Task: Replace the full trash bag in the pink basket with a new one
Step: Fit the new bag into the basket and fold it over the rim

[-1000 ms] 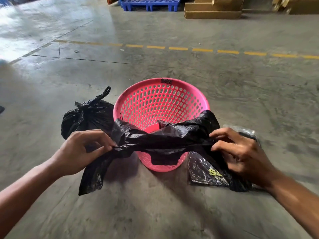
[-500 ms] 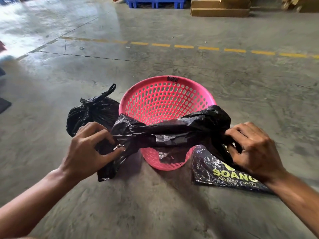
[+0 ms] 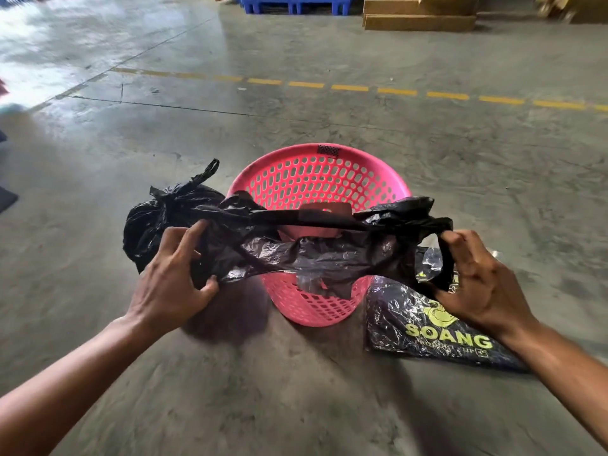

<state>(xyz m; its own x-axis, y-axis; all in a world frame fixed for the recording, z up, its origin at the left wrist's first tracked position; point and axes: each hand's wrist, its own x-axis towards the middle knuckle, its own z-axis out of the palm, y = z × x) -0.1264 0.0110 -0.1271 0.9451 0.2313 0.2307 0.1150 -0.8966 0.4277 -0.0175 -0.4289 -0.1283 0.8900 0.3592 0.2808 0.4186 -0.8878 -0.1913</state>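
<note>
A pink perforated basket [image 3: 329, 179] stands on the concrete floor in front of me, with nothing inside that I can see. Across its near rim I hold a new black trash bag [image 3: 316, 255], stretched wide so its mouth is parting. My left hand [image 3: 174, 278] grips the bag's left end and my right hand [image 3: 473, 281] pulls the right end by its handle loop. The full, tied black trash bag [image 3: 154, 218] sits on the floor just left of the basket, partly hidden behind the new bag.
A black pack of bags with yellow "SOANG" lettering [image 3: 434, 327] lies on the floor right of the basket. A dashed yellow line [image 3: 348, 88] crosses the floor beyond. A blue pallet [image 3: 296, 3] and flat cardboard stacks [image 3: 421, 16] stand far back.
My hands have moved further apart, stretching the new bag wider and starting to open its mouth over the basket. The camera view tilted slightly, showing more of the pack's lettering.
</note>
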